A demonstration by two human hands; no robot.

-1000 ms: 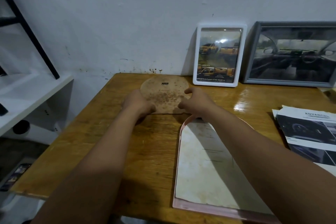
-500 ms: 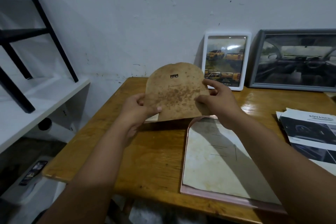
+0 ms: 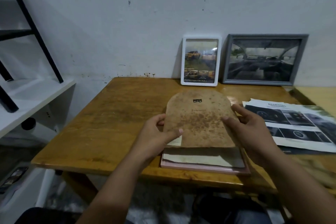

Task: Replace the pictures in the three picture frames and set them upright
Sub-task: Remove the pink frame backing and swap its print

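A brown arch-shaped backing board [image 3: 199, 120] hangs just above the pink arch frame [image 3: 205, 166], which lies face down near the table's front edge. My left hand [image 3: 156, 137] pinches the board's lower left edge, together with a slip of paper under it. My right hand [image 3: 249, 130] holds the board's right edge, thumb on top and fingers spread. A white frame [image 3: 201, 60] with truck photos and a grey frame [image 3: 261, 60] with a car interior photo stand upright against the wall.
Printed car brochure pages [image 3: 294, 123] lie on the wooden table [image 3: 112, 114] to the right of my hands. A white shelf [image 3: 31, 100] with black metal legs on it stands at the left. The white wall runs along the table's back.
Both hands lifted the backing board off the table's far middle, then brought it nearer and to the right, over the pink frame. It now covers most of that frame.
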